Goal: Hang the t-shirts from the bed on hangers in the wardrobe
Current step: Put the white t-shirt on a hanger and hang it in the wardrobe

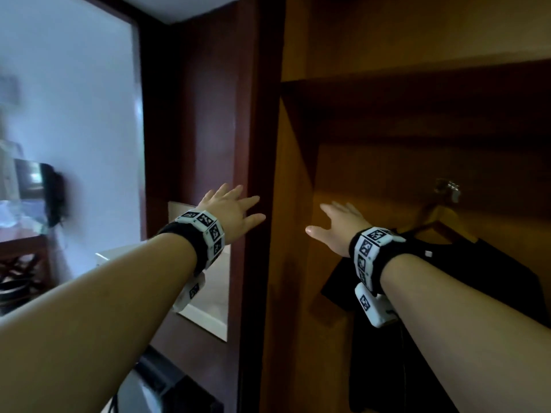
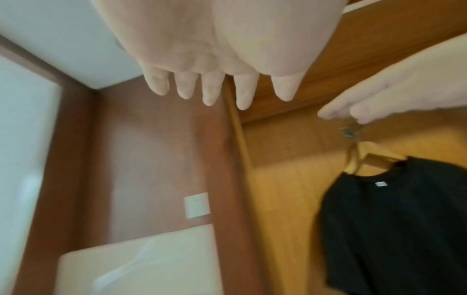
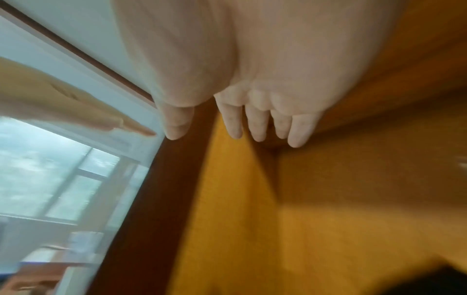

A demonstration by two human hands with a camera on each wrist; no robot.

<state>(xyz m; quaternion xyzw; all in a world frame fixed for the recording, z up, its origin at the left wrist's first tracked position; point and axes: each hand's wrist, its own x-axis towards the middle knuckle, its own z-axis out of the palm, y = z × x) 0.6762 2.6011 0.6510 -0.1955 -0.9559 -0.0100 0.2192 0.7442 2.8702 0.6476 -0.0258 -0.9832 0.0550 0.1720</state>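
Both hands are shown released, fingers straight: left hand at the dark frame, right hand beside a black t-shirt on a wooden hanger.

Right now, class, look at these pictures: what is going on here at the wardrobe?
A person stands at an open wooden wardrobe with both arms stretched forward. The left hand and the right hand are both open with spread fingers and hold nothing. Inside, a black t-shirt already hangs on a wooden hanger, just below and right of the right hand. No other t-shirt and no bed appear in these views, so whether any shirts remain cannot be told.
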